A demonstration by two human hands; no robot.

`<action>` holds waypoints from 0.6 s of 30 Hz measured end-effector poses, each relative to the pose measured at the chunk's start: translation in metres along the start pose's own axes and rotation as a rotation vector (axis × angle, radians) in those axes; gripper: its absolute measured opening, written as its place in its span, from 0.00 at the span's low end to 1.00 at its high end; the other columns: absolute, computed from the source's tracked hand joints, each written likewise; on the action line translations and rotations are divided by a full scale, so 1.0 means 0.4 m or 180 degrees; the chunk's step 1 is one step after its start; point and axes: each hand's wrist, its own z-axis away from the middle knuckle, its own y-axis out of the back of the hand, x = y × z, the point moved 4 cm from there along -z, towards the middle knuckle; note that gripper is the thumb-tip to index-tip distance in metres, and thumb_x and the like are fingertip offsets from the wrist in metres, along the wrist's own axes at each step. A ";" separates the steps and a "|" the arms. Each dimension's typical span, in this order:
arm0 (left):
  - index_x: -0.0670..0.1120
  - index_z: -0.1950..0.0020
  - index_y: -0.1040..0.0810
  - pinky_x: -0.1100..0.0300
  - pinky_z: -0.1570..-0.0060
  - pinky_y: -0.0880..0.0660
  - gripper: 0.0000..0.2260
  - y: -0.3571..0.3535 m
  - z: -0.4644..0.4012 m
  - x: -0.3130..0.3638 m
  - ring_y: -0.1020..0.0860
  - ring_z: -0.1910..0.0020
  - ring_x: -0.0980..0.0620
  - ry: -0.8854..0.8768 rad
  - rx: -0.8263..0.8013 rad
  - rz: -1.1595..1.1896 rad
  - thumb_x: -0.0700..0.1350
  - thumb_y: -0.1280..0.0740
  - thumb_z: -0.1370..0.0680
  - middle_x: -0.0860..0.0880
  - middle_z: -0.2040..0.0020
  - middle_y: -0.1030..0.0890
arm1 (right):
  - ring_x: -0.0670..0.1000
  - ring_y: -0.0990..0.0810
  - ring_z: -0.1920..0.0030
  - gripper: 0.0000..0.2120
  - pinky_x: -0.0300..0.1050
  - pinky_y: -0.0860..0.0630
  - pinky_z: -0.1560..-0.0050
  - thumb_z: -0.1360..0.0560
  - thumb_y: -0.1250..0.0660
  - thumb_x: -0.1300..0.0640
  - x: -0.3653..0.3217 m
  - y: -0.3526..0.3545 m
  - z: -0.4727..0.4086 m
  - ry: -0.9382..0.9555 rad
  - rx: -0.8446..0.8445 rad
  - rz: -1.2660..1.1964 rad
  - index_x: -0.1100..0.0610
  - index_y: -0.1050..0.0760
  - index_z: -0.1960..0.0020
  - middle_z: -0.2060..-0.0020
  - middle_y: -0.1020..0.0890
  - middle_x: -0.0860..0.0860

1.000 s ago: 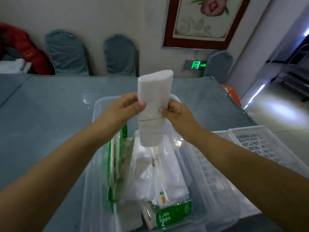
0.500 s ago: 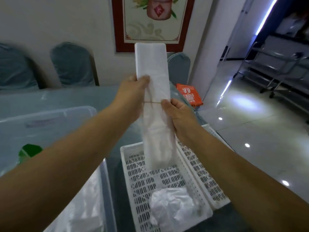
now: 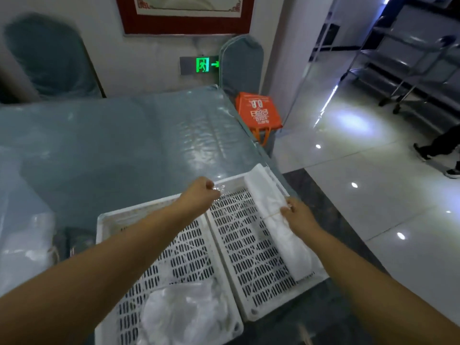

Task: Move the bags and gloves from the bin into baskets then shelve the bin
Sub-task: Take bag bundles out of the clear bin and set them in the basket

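Two white slotted baskets stand side by side on the table. A long white bundle of bags [image 3: 273,220], tied with a thin band, lies along the right side of the right basket [image 3: 239,245]. My right hand [image 3: 296,215] pinches it at the band. My left hand [image 3: 201,192] hovers above the far rim where the baskets meet, fingers closed, perhaps on a scrap of clear film. The left basket [image 3: 179,265] holds a crumpled clear plastic bag [image 3: 184,314] at its near end. The clear bin [image 3: 22,245] shows only partly at the left edge.
The table [image 3: 112,145] has a grey-blue cover under clear film. An orange bag [image 3: 257,110] sits on the floor by its far right corner. Chairs stand against the wall. A metal rack [image 3: 410,66] and a person's legs [image 3: 438,150] are on the tiled floor at right.
The white bundle has come down from upright in both hands above the baskets to lying in the right basket. My left hand has let go of it and moved left.
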 end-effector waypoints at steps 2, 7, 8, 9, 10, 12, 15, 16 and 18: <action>0.46 0.45 0.24 0.58 0.55 0.29 0.09 -0.046 -0.007 -0.039 0.24 0.57 0.51 -0.0148 -0.0053 -0.0588 0.43 0.38 0.23 0.45 0.47 0.20 | 0.58 0.23 0.54 0.07 0.50 0.27 0.55 0.22 0.43 0.57 0.038 -0.029 -0.003 0.0018 -0.0017 0.0366 0.57 0.31 0.45 0.54 0.23 0.56; 0.51 0.41 0.22 0.56 0.42 0.30 0.12 -0.127 -0.015 -0.128 0.24 0.42 0.49 -0.1082 -0.0169 -0.1962 0.47 0.35 0.24 0.48 0.40 0.20 | 0.51 0.26 0.50 0.14 0.46 0.28 0.48 0.21 0.46 0.55 0.084 -0.055 0.032 0.0352 0.0458 0.0878 0.50 0.36 0.36 0.44 0.25 0.52; 0.52 0.41 0.22 0.54 0.38 0.33 0.13 -0.142 -0.016 -0.144 0.27 0.38 0.49 -0.1232 -0.0252 -0.2182 0.49 0.35 0.24 0.48 0.39 0.21 | 0.54 0.27 0.44 0.17 0.49 0.28 0.43 0.22 0.42 0.56 0.086 -0.061 0.039 0.0501 0.0579 0.1179 0.53 0.37 0.33 0.39 0.27 0.55; 0.52 0.40 0.23 0.52 0.33 0.38 0.13 -0.156 -0.016 -0.159 0.30 0.33 0.49 -0.1315 -0.0374 -0.2375 0.51 0.36 0.24 0.49 0.37 0.22 | 0.56 0.29 0.38 0.22 0.51 0.30 0.38 0.23 0.38 0.56 0.087 -0.073 0.047 0.0657 0.0594 0.1510 0.56 0.38 0.31 0.36 0.29 0.57; 0.53 0.40 0.23 0.51 0.30 0.44 0.13 -0.169 -0.016 -0.173 0.35 0.30 0.50 -0.1381 -0.0492 -0.2551 0.52 0.39 0.23 0.51 0.35 0.23 | 0.57 0.32 0.34 0.26 0.52 0.33 0.34 0.25 0.35 0.53 0.088 -0.087 0.056 0.0780 0.0487 0.1777 0.56 0.39 0.30 0.33 0.31 0.57; 0.54 0.39 0.24 0.51 0.27 0.54 0.14 -0.185 -0.017 -0.191 0.43 0.26 0.51 -0.1455 -0.0632 -0.2755 0.52 0.43 0.21 0.53 0.33 0.26 | 0.57 0.38 0.29 0.33 0.55 0.41 0.29 0.27 0.33 0.46 0.095 -0.114 0.069 0.0945 0.0084 0.2152 0.52 0.43 0.28 0.30 0.36 0.56; 0.54 0.40 0.24 0.52 0.28 0.59 0.14 -0.190 -0.018 -0.200 0.46 0.25 0.51 -0.1480 -0.0675 -0.2782 0.52 0.45 0.20 0.53 0.32 0.27 | 0.58 0.48 0.25 0.34 0.57 0.49 0.27 0.27 0.35 0.45 0.116 -0.137 0.068 0.1059 -0.0198 0.2479 0.49 0.48 0.26 0.25 0.43 0.56; 0.55 0.40 0.24 0.52 0.28 0.60 0.14 -0.189 -0.017 -0.201 0.46 0.25 0.51 -0.1490 -0.0679 -0.2783 0.52 0.46 0.20 0.53 0.32 0.27 | 0.59 0.48 0.25 0.33 0.57 0.50 0.27 0.25 0.36 0.47 0.119 -0.135 0.066 0.1096 -0.0144 0.2543 0.49 0.48 0.26 0.25 0.44 0.56; 0.54 0.39 0.24 0.52 0.28 0.60 0.15 -0.188 -0.013 -0.200 0.46 0.25 0.51 -0.1523 -0.0668 -0.2806 0.52 0.46 0.20 0.53 0.32 0.28 | 0.59 0.48 0.25 0.30 0.55 0.49 0.27 0.24 0.37 0.51 0.123 -0.124 0.061 0.1111 -0.0029 0.2524 0.48 0.47 0.26 0.25 0.43 0.56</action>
